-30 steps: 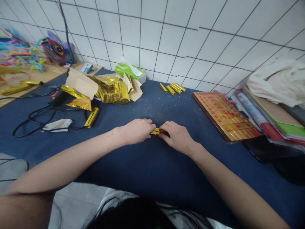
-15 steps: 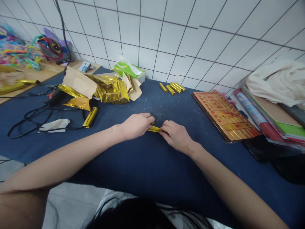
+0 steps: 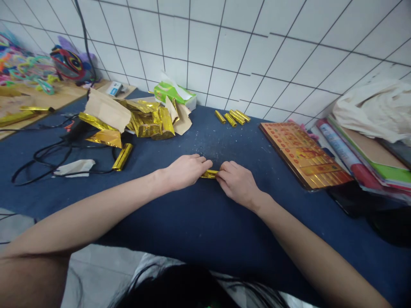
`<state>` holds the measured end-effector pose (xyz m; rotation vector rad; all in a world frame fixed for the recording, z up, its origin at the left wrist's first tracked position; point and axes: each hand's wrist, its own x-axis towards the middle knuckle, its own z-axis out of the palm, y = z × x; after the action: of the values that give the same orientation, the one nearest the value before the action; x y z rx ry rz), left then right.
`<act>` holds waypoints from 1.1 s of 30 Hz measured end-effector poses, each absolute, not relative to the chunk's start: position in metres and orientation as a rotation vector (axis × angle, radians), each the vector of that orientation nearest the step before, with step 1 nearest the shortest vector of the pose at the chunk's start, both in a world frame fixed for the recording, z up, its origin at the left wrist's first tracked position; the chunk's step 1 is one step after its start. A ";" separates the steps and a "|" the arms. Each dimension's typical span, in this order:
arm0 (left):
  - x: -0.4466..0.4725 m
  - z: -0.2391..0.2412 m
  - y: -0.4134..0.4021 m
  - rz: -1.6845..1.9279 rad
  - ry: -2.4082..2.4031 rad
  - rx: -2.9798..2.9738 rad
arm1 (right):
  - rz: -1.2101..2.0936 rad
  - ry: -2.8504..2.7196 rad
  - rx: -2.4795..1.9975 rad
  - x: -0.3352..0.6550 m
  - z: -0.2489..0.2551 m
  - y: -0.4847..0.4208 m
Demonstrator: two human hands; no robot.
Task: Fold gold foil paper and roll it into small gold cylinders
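Observation:
Between my two hands a narrow roll of gold foil paper (image 3: 209,174) lies low over the blue cloth (image 3: 192,218). My left hand (image 3: 188,171) pinches its left end, and my right hand (image 3: 236,182) has its fingers closed on the right end. Only the middle of the roll shows; the fingers cover the rest. Beyond my hands, against the wall, several finished-looking gold rolls (image 3: 230,119) lie side by side. To the left sits a stack of folded gold foil sheets (image 3: 150,119), with a thicker gold roll (image 3: 122,157) in front of it.
A flat orange and gold printed pack (image 3: 302,154) lies at right, beside books (image 3: 382,164) under a cream cloth (image 3: 375,109). A green tissue pack (image 3: 173,92) stands by the tiled wall. Black cable (image 3: 32,164) loops at left near a torn paper scrap (image 3: 74,168).
My left hand has shifted slightly right along the gold roll. My right hand stays nearly in place, still on the right end.

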<state>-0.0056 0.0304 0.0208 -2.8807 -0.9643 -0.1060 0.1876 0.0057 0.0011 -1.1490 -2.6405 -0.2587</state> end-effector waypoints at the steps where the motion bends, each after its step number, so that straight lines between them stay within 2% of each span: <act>1: -0.005 0.021 0.030 -0.110 -0.973 -2.872 | -0.286 -2.640 -1.145 0.187 0.001 0.005; 12: -0.002 0.016 0.037 -0.206 -1.187 -2.918 | -0.371 -2.553 -1.196 0.186 -0.004 0.004; 23: -0.013 0.022 0.040 -0.212 -1.169 -3.151 | 0.005 -2.416 -1.281 0.187 -0.005 0.012; 33: -0.011 0.012 0.045 -0.328 -1.213 -3.141 | 0.212 -2.339 -1.349 0.186 -0.007 0.022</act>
<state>-0.0114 0.0453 0.0116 -3.1408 -1.2134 -0.3280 0.1856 0.0224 -0.0074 -1.3488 -2.3387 0.2123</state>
